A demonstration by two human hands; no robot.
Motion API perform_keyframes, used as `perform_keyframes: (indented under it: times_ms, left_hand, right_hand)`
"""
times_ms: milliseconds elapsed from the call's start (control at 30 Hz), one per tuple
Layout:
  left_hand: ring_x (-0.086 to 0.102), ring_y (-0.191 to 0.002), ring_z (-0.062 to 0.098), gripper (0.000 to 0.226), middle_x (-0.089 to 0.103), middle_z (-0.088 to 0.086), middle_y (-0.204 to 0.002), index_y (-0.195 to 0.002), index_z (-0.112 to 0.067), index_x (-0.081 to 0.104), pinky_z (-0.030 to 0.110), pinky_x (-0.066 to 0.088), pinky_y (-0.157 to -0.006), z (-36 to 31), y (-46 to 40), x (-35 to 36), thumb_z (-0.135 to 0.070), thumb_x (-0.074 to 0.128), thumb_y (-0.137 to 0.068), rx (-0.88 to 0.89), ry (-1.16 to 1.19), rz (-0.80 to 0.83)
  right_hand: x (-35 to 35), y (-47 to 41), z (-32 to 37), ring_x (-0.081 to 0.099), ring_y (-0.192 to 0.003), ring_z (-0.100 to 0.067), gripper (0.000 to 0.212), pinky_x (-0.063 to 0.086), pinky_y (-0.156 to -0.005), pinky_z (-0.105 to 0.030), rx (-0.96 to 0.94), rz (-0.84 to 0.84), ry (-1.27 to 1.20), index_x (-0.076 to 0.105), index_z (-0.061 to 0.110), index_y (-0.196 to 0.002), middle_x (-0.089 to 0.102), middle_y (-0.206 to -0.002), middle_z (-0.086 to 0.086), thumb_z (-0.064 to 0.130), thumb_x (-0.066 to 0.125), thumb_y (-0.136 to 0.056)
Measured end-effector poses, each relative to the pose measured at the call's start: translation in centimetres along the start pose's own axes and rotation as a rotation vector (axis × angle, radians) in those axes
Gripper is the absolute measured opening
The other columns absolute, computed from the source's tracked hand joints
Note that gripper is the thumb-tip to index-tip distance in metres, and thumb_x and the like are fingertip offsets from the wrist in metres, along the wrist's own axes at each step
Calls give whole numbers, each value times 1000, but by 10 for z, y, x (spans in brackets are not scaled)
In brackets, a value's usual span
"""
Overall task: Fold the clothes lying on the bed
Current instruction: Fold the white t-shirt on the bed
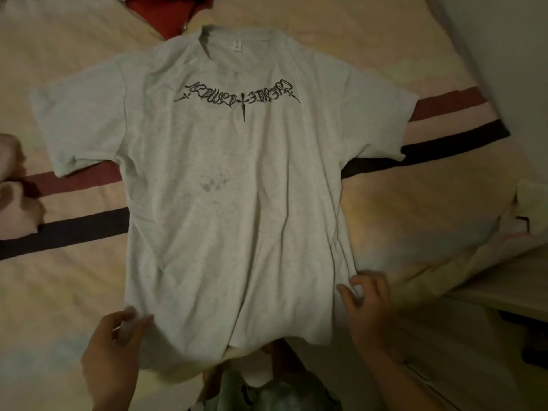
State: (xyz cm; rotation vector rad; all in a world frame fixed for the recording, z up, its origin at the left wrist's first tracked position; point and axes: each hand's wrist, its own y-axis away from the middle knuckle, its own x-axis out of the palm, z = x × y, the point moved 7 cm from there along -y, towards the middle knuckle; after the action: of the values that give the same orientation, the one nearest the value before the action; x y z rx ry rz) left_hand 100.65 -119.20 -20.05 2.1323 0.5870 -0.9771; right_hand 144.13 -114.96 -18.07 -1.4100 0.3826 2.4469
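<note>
left hand [114, 348] and right hand [366, 307] pinching t-shirt [225, 179] hem, wrists cropped

One grey T-shirt [231, 185], two hands, perhaps one red garment [166, 16].

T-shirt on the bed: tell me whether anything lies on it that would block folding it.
Nothing visible lies on the T-shirt. It is spread flat, both sleeves out. The left hand and right hand pinch its lower edge. The red garment sits beyond the collar.
</note>
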Motion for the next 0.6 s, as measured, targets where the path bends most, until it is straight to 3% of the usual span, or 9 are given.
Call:
perform_keyframes:
  times_ms: [133,233,300,367,533,600]
  left_hand:
    - [61,-89,35,29,65,15,-97,-97,-12,70,42,44,-85,11,-5,5,-21,80,-72,25,-44,-20]
    - [64,-90,33,23,70,15,-90,-92,-13,71,41,45,-86,20,-12,7,-26,78,-74,-41,-14,-20]
    - [65,-90,33,20,72,15,-87,-90,-14,72,42,47,-86,25,-19,4,-28,76,-76,-27,-8,-11]
    - [66,-88,34,20,72,14,-84,-90,-15,71,43,49,-84,31,-22,-2,-31,73,-78,-1,-29,4]
    - [66,-79,35,22,67,14,-74,-83,-13,62,42,46,-73,33,-22,-24,-34,66,-86,165,-33,47]
    - [65,-77,36,22,66,16,-73,-81,-11,58,42,44,-70,32,-20,-27,-31,66,-87,203,-33,57]
  right_hand:
    - [12,11,-4,48,-87,-17,19,41,-72,-26,46,11,50,64,4,-79,56,-99,-12,2,79,-66]
    - [13,14,-4,50,-87,-19,9,42,-78,-26,143,-26,-3,64,2,-76,54,-99,-12,-1,72,-74]
    - [5,17,-4,48,-89,-17,4,38,-80,-15,206,-39,-64,63,3,-80,52,-100,-8,2,67,-80]
    - [-7,24,-6,47,-88,-15,7,32,-70,-7,256,-54,-113,59,10,-81,49,-98,-4,6,63,-85]
    - [-26,40,-23,52,-85,-22,14,45,-73,-35,347,-62,-119,56,6,-95,53,-93,-6,19,50,-95]
    - [-26,39,-23,54,-82,-23,17,46,-72,-36,380,4,-100,52,9,-99,55,-90,-7,23,44,-97]
